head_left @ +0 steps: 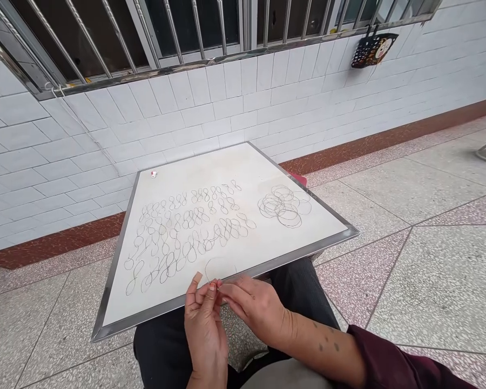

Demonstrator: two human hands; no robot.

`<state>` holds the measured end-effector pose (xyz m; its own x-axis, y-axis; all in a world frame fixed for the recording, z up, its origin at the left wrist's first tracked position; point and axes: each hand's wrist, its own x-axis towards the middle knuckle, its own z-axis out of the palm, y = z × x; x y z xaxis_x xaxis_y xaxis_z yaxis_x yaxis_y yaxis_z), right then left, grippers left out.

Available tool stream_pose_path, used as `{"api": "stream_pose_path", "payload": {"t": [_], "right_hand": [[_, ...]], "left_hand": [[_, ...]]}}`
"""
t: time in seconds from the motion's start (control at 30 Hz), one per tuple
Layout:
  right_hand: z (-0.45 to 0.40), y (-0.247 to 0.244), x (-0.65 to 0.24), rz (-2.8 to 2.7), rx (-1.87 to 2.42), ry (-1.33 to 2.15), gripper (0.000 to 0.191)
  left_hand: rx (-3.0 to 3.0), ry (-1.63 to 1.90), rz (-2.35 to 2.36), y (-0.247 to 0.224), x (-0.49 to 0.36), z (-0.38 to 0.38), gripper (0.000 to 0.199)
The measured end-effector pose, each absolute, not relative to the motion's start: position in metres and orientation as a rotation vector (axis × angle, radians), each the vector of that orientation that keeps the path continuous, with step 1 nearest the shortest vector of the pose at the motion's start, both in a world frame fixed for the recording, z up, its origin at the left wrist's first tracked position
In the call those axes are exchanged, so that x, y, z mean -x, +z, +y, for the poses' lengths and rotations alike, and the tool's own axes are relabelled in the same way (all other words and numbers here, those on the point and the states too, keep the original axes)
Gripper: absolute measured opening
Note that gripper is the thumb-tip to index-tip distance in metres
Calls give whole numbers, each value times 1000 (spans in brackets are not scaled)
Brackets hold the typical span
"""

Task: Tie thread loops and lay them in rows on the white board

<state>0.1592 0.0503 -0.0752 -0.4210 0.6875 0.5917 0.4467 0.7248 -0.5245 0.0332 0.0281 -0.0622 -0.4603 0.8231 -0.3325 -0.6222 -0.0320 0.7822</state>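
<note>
Over the table's near edge, my left hand (206, 319) pinches a thin wire loop (206, 268) between thumb and fingers. One raised finger has a tan strip of tape (198, 276) round its tip. My right hand (257, 305) meets it from the right, its thumb and forefinger closed on the same wire. The loop stands up beyond the fingertips; where its ends meet is hidden. Ahead on the white table (202, 162), several wires twisted into figure-eights (190, 254) lie in rows. A pile of round wire loops (289, 216) overlaps at the right.
The table has a metal rim (332, 240) and stands near a white tiled wall (235, 116). A small red-and-white object (154, 174) sits at its far left corner. Above are barred windows (186, 32) and a hanging black bag (370, 51). My legs (162, 346) are under the near edge.
</note>
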Motion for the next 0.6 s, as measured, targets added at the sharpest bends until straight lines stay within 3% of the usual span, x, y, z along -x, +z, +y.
{"api": "stream_pose_path", "payload": {"t": [0.13,0.33,0.6], "right_hand": [[57,-71,-166,-1798,855,639,21],[78,-78,-171,-1312,874,1404,22],[82,-87,-175,-1188,854,1624,30]], "left_hand": [[-517,1746,1323,-54,-22,27,56],[-616,1699,1356,-50,-19,23,58],[-591,1692,1273,-47,-20,23,58]]}}
